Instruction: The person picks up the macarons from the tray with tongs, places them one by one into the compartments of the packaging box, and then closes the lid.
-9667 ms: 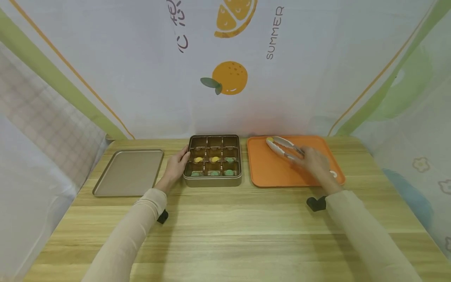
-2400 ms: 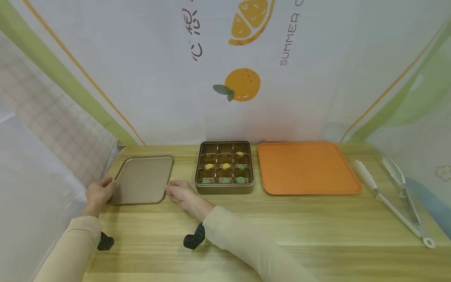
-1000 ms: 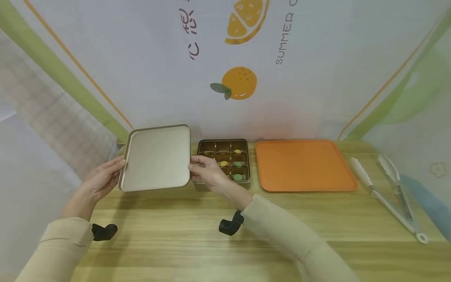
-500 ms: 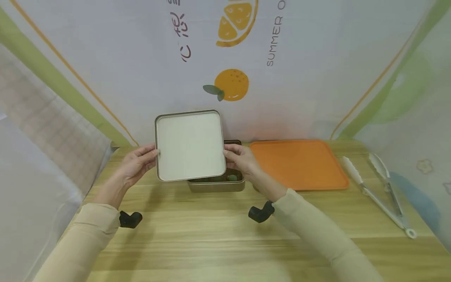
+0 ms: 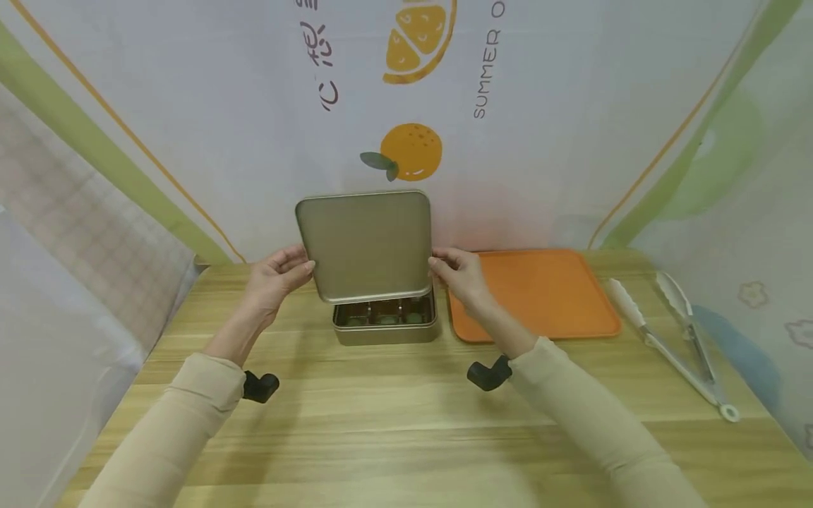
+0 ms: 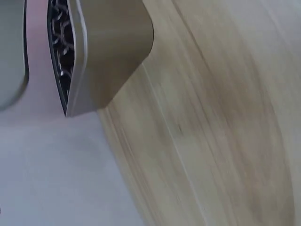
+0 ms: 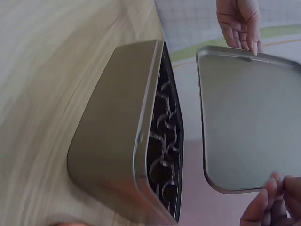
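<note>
Both hands hold a square metal lid [image 5: 365, 243] tilted up above the matching tin box [image 5: 386, 336]. My left hand [image 5: 273, 281] pinches the lid's left edge; my right hand [image 5: 466, 282] pinches its right edge between thumb and fingers. In the right wrist view the lid's rimmed inner side faces the camera, apart from the box. Green pieces [image 5: 387, 320] show in the front compartments of the box's divided insert; the lid hides the rear ones in the head view. The left wrist view shows the box's side wall [image 6: 113, 42] and a corner of the lid [image 6: 10, 56].
An orange tray [image 5: 540, 293] lies just right of the box. Beyond it, spread white-tipped tongs [image 5: 679, 353] rest on the wooden table [image 5: 381, 423]. A printed cloth [image 5: 533, 141] hangs behind the table's back edge.
The right hand has put the tongs down right of the tray. Both hands have lifted the lid from the table's left side, carried it rightward over the box and tilted it.
</note>
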Demonstrator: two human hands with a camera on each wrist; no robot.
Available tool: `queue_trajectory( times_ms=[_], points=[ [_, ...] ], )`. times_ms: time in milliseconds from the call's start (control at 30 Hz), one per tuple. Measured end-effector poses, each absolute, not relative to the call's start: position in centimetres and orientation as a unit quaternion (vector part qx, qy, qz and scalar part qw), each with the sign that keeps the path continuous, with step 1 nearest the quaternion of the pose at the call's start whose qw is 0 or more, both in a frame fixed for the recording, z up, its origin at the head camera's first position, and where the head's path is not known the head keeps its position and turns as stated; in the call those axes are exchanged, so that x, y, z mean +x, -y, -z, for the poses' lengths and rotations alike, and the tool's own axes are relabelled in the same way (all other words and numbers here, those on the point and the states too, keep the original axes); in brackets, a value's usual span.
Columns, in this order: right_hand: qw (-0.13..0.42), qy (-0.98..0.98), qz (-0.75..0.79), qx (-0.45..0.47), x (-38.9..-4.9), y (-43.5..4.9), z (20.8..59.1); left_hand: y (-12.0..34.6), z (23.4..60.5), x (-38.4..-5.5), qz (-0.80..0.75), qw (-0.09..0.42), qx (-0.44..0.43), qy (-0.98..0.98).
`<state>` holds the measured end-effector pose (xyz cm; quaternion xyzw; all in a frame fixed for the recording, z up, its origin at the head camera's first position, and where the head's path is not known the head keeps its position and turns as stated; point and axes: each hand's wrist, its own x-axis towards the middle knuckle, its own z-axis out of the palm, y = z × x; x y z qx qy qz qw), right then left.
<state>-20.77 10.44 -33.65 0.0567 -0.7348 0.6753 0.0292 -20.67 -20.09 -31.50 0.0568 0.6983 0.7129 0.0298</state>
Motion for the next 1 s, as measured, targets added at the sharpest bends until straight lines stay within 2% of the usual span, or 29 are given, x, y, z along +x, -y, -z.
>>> queue_trajectory(
  times_ms=[167, 300, 400, 500, 767, 1000],
  points=[
    [0.037, 0.731, -0.678, 0.066, -20.8, -10.8, 33.7, 18.6, 32.2, -20.8, -0.721, -0.052, 0.072, -0.688],
    [0.009, 0.727, -0.685, 0.044, -20.8, -11.1, 34.0, 17.4, 32.8, -21.1, -0.723, -0.116, 0.071, -0.678],
    [-0.016, 0.718, -0.696, 0.022, -20.7, -11.3, 34.2, 16.7, 33.1, -21.3, -0.702, -0.141, 0.059, -0.696],
    [-0.032, 0.715, -0.698, 0.011, -20.6, -11.4, 34.4, 16.3, 33.5, -21.4, -0.669, -0.119, 0.039, -0.732],
    [-0.021, 0.745, -0.666, -0.016, -21.8, -11.4, 36.0, 16.3, 35.0, -21.7, -0.663, 0.023, 0.023, -0.748],
    [0.005, 0.791, -0.612, -0.014, -22.9, -10.9, 37.2, 16.5, 36.5, -22.3, -0.617, 0.054, 0.028, -0.785]
  ],
)
